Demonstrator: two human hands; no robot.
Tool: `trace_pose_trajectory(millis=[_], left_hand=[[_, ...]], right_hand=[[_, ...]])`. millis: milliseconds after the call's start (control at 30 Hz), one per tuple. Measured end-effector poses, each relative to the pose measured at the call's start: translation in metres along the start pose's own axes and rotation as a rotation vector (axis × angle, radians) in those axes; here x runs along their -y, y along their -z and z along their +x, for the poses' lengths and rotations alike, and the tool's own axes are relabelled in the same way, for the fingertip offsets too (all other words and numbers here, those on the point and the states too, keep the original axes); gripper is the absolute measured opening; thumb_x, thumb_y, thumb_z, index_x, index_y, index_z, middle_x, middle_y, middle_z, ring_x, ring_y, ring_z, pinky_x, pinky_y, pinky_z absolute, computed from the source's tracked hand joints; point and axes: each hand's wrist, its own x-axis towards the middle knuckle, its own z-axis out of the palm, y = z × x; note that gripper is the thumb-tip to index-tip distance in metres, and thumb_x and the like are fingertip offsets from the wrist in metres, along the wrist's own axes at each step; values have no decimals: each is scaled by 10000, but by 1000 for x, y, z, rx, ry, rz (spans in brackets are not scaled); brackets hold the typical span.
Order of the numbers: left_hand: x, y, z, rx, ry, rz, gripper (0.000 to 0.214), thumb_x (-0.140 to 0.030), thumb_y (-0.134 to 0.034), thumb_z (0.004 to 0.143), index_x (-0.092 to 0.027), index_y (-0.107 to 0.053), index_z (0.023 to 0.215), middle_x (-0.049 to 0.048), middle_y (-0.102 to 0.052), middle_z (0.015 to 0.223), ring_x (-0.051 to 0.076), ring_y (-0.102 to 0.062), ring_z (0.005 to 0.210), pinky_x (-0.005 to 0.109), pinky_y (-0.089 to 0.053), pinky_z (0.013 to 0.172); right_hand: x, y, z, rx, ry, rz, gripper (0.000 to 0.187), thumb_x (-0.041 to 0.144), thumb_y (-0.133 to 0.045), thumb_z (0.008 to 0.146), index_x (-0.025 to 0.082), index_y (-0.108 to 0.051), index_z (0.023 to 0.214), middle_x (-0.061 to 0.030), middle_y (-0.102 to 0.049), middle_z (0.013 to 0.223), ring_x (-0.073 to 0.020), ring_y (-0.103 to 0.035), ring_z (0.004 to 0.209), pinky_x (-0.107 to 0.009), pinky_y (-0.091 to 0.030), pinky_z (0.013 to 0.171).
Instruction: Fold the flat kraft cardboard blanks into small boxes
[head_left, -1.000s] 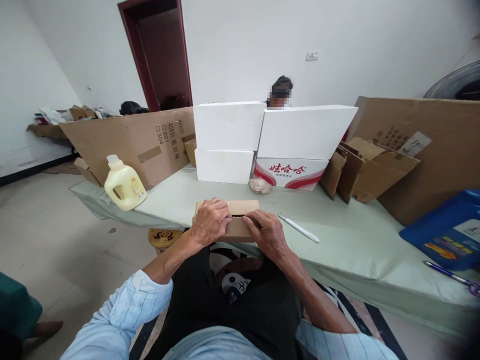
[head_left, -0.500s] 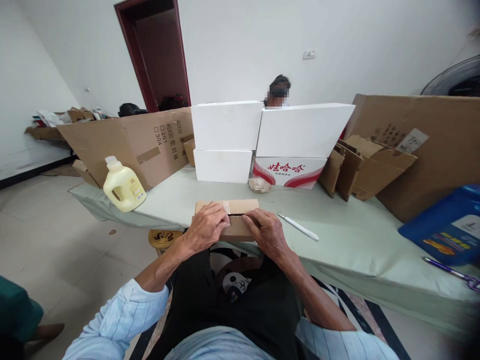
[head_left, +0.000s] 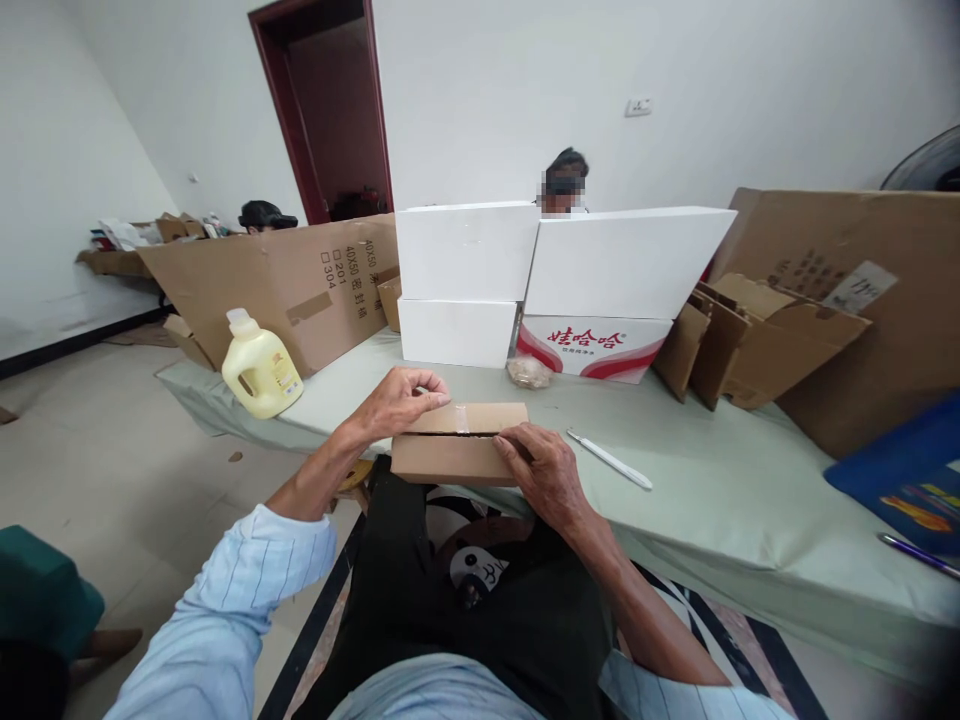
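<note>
In front of me at the table's near edge lies a small brown cardboard box (head_left: 450,460). A dark slit runs along its top between the flaps, and a short strip of clear tape (head_left: 461,418) sits at the middle. My right hand (head_left: 546,470) grips the box's right end, thumb and fingers bent on the top edge. Just above the far left corner is my left hand (head_left: 401,402), its fingers curled and thumb and forefinger pinched; anything between them is too small to make out. A white craft knife (head_left: 609,460) rests to the right of the box.
White boxes (head_left: 465,255) stand stacked at the back, with a roll of clear tape (head_left: 529,371) before them. A yellow jug (head_left: 261,368) stands left; folded cardboard (head_left: 780,335), a blue container (head_left: 900,475) and a pen (head_left: 919,555) are right. A person (head_left: 564,185) is behind the boxes.
My left hand has lifted off the box's front flap and moved up and left, uncovering the slit and tape. My right hand stays on the right end. The view has shifted slightly.
</note>
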Motion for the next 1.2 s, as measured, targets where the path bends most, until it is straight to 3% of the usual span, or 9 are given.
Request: trace_pose_trajectory(millis=[233, 500, 767, 1000, 1200], left_hand=[[17, -1, 29, 191, 83, -162, 270, -398, -741, 720, -139, -673, 750, -30, -562, 667, 89, -433, 615, 232, -311, 594], [25, -1, 32, 244, 127, -218, 242, -375, -739, 736, -146, -662, 721, -46, -516, 616, 76, -383, 576, 231, -261, 566], [30, -1, 43, 319, 141, -330, 237, -341, -795, 691, -138, -678, 729, -21, -605, 650, 82, -507, 617, 222, -416, 633], [32, -6, 53, 365, 139, -288, 208, -320, -783, 660, -141, -683, 694, -19, -598, 640, 84, -488, 601, 225, -379, 593], [27, -9, 53, 386, 115, -173, 231, -363, -744, 670, -143, -674, 668, -45, -509, 582, 76, -388, 554, 225, -264, 532]], right_hand=[[4, 1, -4, 1, -1, 17, 220, 313, -549, 1078, 241, -633, 888, -17, -718, 824, -193, -654, 765, -328, -411, 770], [14, 8, -4, 27, 3, 38, 228, 298, -533, 1087, 243, -583, 871, -18, -691, 866, -184, -632, 806, -342, -410, 780], [17, 9, -6, 16, 27, 43, 213, 286, -538, 1087, 244, -573, 881, -15, -681, 871, -187, -632, 825, -348, -423, 790], [17, 10, -8, 26, 2, 50, 218, 300, -543, 1077, 243, -592, 873, -37, -701, 885, -199, -638, 835, -363, -429, 787], [18, 10, -7, 25, 12, 42, 224, 295, -536, 1086, 245, -575, 871, -35, -688, 881, -198, -632, 826, -359, -426, 792]])
